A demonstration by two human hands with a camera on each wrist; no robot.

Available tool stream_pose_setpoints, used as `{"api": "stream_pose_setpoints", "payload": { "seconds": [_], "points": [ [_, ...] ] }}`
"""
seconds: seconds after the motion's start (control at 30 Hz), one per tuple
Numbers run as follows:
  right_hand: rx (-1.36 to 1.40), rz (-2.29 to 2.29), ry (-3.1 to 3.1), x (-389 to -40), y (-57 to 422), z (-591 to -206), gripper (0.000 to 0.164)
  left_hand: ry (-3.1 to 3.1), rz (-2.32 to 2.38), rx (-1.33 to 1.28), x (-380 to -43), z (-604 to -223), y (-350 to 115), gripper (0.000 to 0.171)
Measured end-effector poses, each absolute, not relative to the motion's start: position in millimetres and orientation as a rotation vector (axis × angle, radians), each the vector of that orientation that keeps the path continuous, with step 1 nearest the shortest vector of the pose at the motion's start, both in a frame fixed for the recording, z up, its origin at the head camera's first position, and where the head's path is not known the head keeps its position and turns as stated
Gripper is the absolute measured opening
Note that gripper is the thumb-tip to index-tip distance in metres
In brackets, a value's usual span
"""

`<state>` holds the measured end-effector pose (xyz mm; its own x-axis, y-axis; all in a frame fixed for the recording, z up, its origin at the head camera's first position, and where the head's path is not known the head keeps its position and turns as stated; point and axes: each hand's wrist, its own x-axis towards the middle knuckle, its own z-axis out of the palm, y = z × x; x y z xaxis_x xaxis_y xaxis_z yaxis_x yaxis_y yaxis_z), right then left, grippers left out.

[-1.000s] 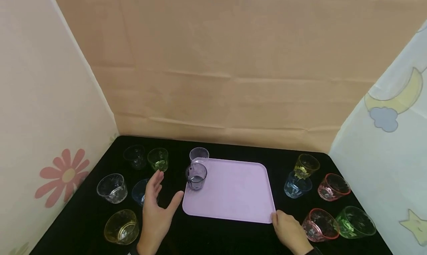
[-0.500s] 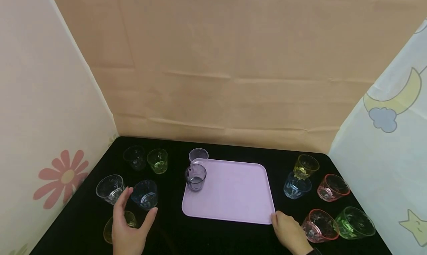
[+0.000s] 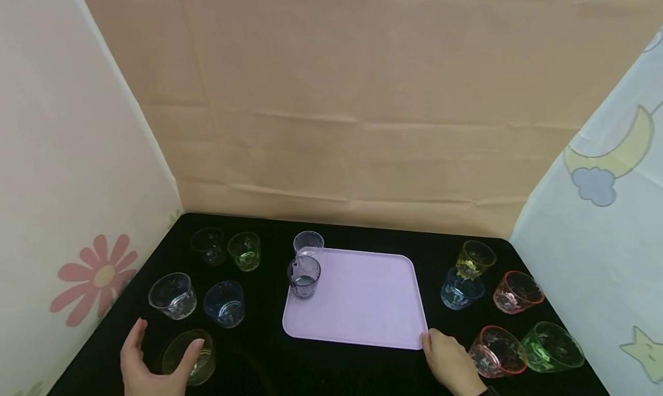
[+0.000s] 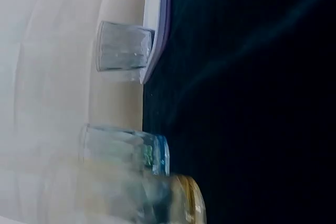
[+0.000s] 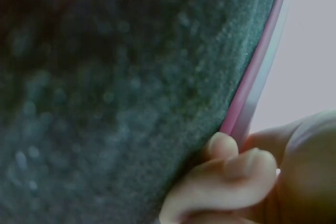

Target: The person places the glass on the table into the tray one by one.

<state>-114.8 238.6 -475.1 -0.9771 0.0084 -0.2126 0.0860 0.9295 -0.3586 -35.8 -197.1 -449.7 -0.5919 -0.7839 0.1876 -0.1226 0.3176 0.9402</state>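
My left hand (image 3: 154, 379) is at the near left, thumb and fingers spread in front of a yellow glass (image 3: 203, 368). Part of that glass is hidden behind the thumb, and I cannot tell whether they touch. In the left wrist view the yellow glass (image 4: 191, 200) looms blurred at the bottom, and no fingers show there. At the near right corner of a pink-lilac tray (image 3: 362, 298), my right hand (image 3: 449, 358) grips the rim. The right wrist view shows its curled fingers (image 5: 226, 182) at the tray's edge (image 5: 247, 93). A grey-purple glass mug (image 3: 304, 278) stands on the tray's left side.
Left of the tray stand a blue glass (image 3: 225, 305), a clear glass (image 3: 173, 297), a green glass (image 3: 245, 252) and a dark clear glass (image 3: 209, 247). A pale glass (image 3: 309, 242) is behind the tray. Rightward are yellow (image 3: 475, 259), blue (image 3: 460, 292), red-rimmed (image 3: 498, 353) and green (image 3: 551, 348) glasses.
My left hand has moved left and toward me, from beside the tray past the blue glass to the yellow glass. The right hand stays on the tray corner.
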Motion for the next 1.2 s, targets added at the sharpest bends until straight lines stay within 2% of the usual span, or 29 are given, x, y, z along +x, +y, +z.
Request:
{"api": "stream_pose_setpoints", "payload": {
  "seconds": [0.13,0.57,0.67,0.9,1.2],
  "points": [
    [0.077,-0.559,2.865,-115,240,-476,0.027,-1.995,-1.382,0.802,-35,-454,-205,0.097],
    [0.089,-0.554,2.851,-115,239,-475,0.027,-2.079,-1.588,0.772,-33,-492,-212,0.123],
    [0.09,-0.553,2.851,-115,238,-475,0.027,-2.113,-1.551,0.799,-33,-499,-210,0.117],
    [0.098,-0.553,2.846,-116,238,-475,0.027,-2.178,-1.477,0.803,-35,-503,-212,0.091],
    [0.099,-0.559,2.848,-115,238,-476,0.027,-2.137,-1.489,0.771,-35,-494,-210,0.084]
  ]
}}
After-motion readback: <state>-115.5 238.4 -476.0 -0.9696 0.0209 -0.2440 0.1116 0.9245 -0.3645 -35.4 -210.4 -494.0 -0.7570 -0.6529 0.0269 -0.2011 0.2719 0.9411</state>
